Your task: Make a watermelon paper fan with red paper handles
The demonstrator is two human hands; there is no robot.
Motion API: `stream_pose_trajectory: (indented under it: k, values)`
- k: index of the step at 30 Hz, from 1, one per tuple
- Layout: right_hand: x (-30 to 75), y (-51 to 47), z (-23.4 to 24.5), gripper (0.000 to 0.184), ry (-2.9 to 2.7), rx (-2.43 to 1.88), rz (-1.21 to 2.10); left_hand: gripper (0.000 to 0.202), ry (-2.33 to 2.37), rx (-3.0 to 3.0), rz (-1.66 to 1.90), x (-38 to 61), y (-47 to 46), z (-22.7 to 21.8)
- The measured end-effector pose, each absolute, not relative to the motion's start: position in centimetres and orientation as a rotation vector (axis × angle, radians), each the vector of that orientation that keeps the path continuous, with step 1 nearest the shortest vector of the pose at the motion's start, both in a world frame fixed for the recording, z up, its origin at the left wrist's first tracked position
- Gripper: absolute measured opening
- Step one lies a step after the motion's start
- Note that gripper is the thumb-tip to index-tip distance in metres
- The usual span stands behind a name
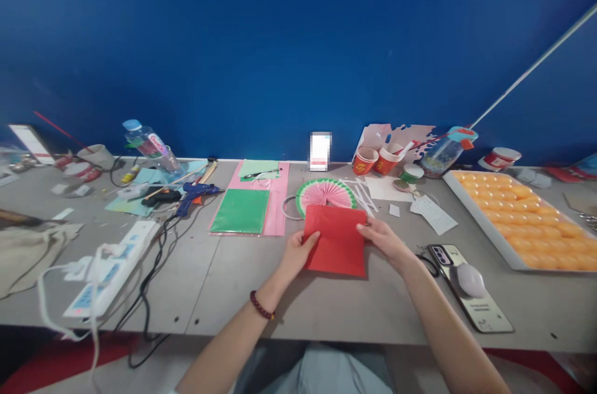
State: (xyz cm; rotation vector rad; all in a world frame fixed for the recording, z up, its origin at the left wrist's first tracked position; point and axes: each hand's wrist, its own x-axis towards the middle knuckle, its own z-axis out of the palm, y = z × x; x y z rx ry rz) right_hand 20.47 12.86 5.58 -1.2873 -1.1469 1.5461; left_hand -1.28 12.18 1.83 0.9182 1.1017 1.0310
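Observation:
A red paper sheet (336, 238) lies folded on the grey table (224, 282) in front of me. My left hand (298, 253) pinches its left edge, thumb on top. My right hand (382, 240) grips its right edge with fingers curled. Just behind the sheet sits a pleated paper fan (325, 192) coloured like a watermelon slice, pink with a green rim.
A green sheet (241, 210) on pink paper lies to the left, with a blue glue gun (193, 194), cables and a power strip (112, 266) beyond. Red paper cups (375, 161), a phone (469, 285) and a tray of orange balls (522, 217) are on the right.

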Motion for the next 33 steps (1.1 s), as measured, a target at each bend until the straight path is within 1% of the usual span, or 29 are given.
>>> stream_pose_trajectory:
  k: [2, 4, 8, 12, 18, 23, 29, 31, 33]
  values:
    - [20.5, 12.9, 4.7, 0.041, -1.210, -1.277, 1.615, 0.040, 1.169, 0.922, 1.048, -1.4, 12.3, 1.9]
    - [20.7, 12.9, 4.0, 0.041, -1.203, -1.267, 1.599, 0.039, 1.167, 0.864, 1.033, -1.6, 12.3, 2.2]
    - [21.1, 13.0, 3.5, 0.034, -1.131, -1.250, 1.530, 0.040, 1.043, 0.707, 0.990, -1.8, 12.2, 2.9]
    - [21.4, 13.0, 3.4, 0.030, -1.090, -1.253, 1.518, 0.040, 0.991, 0.669, 0.985, -1.9, 12.3, 2.9]
    - [21.8, 12.9, 3.3, 0.037, -1.164, -1.291, 1.551, 0.041, 0.919, 0.626, 1.006, -2.1, 12.6, 3.1]
    - [22.7, 12.8, 3.2, 0.027, -1.118, -1.186, 1.644, 0.035, 0.887, 0.680, 0.985, -2.4, 12.5, 3.7]
    - [23.2, 12.8, 3.1, 0.017, -1.076, -1.209, 1.598, 0.016, 0.872, 0.765, 0.987, -2.6, 12.7, 3.6]
    - [23.2, 13.0, 3.2, 0.012, -1.154, -1.236, 1.537, 0.013, 0.875, 0.767, 1.023, -2.7, 12.9, 3.4]
    - [23.2, 13.2, 3.4, 0.011, -1.273, -1.288, 1.384, 0.016, 0.899, 0.779, 1.046, -2.7, 13.0, 3.3]
